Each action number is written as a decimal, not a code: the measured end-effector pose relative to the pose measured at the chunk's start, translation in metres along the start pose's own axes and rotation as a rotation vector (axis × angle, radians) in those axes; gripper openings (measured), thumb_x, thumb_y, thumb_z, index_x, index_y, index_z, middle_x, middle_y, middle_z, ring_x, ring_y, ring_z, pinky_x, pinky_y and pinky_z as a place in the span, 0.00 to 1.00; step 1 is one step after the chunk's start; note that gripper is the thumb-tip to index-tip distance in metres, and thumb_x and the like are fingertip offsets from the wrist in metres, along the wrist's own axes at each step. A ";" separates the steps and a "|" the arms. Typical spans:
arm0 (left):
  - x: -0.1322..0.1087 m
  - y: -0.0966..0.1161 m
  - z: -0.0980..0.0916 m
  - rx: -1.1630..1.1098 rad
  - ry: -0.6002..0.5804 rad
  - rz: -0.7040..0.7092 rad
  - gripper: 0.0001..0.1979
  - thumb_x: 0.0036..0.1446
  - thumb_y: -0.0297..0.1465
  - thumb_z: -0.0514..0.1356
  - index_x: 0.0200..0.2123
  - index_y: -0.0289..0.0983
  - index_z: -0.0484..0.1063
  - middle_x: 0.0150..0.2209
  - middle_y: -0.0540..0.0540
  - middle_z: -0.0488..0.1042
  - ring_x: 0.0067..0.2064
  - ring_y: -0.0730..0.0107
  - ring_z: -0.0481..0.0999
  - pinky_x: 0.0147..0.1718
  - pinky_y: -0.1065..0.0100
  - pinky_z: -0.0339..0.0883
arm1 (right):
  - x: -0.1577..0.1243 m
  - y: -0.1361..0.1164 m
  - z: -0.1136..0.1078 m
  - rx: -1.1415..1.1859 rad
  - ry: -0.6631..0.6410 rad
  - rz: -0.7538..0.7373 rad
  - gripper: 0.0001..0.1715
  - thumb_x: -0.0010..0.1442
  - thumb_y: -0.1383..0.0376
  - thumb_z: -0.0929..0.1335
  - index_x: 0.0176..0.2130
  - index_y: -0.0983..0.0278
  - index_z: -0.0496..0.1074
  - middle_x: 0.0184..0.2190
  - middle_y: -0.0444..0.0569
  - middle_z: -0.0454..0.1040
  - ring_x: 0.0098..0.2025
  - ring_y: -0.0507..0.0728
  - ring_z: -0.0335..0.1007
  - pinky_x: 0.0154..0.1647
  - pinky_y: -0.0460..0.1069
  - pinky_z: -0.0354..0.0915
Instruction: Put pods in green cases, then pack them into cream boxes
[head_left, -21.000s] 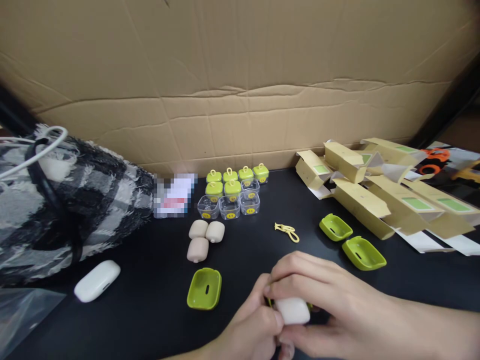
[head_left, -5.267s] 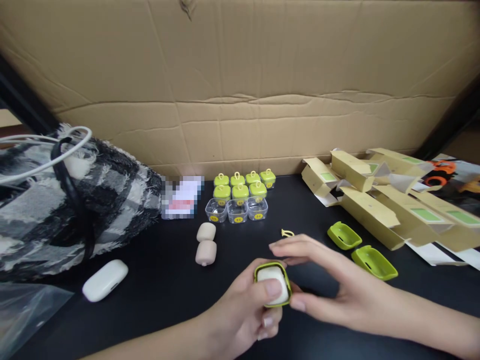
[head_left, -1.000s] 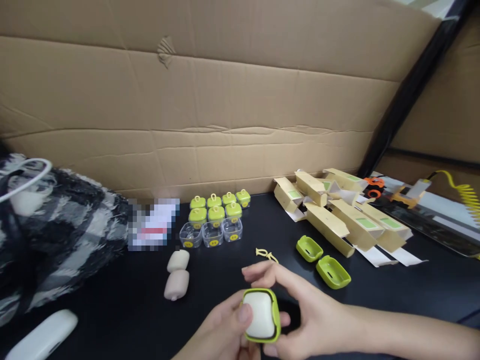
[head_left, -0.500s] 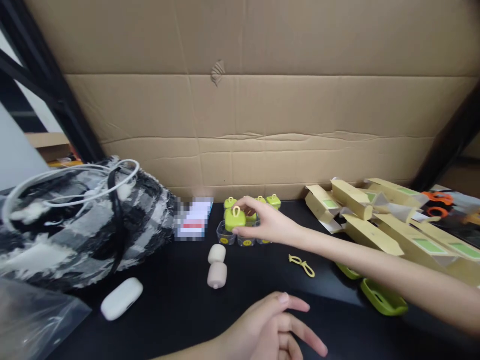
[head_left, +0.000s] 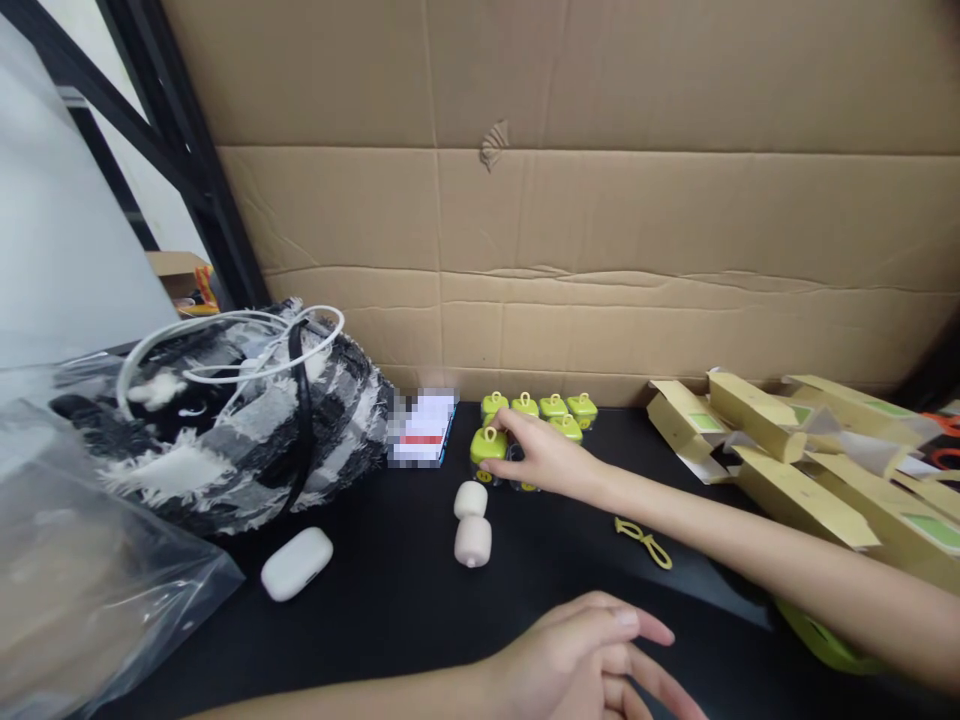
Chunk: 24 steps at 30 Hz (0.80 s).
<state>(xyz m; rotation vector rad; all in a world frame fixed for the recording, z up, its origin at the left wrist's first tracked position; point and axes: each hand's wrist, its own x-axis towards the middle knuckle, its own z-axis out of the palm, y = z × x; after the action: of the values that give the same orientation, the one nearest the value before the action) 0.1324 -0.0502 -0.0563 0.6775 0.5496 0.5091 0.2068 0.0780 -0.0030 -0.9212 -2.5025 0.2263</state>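
My right hand (head_left: 546,456) reaches across the black table (head_left: 375,600) to a cluster of small green-lidded boxes (head_left: 553,406) by the cardboard wall. Its thumb and forefinger pinch one green-lidded box (head_left: 487,446) at the cluster's front left, on or just above the table. My left hand (head_left: 596,662) hovers low at the bottom edge with fingers spread and nothing in it. Two beige soft cases (head_left: 472,520) lie just in front of the cluster. A yellow loop strap (head_left: 643,541) lies beside my right forearm.
A white earbud case (head_left: 296,563) lies left of centre. A black-and-white fuzzy bag (head_left: 225,430) with a white cable and a clear plastic bag (head_left: 82,570) fill the left. Flat tan cartons (head_left: 795,460) are piled at right. A green tray (head_left: 825,640) shows under my forearm.
My right hand carried the green-lidded box from my lap side to the cluster and has lowered it at the front left. My left hand let go and stays low. The view swung left.
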 end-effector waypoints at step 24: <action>-0.003 -0.002 -0.002 -0.006 -0.042 0.018 0.28 0.39 0.50 0.67 0.39 0.37 0.72 0.28 0.45 0.80 0.21 0.74 0.71 0.28 0.69 0.55 | 0.002 -0.012 -0.008 -0.244 -0.113 -0.002 0.14 0.65 0.59 0.68 0.47 0.65 0.71 0.48 0.51 0.72 0.48 0.59 0.71 0.47 0.59 0.69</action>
<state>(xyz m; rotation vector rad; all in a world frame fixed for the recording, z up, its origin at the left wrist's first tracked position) 0.1296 -0.0523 -0.0580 0.6861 0.5029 0.5124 0.2024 0.0695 0.0082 -1.0256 -2.6778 -0.0310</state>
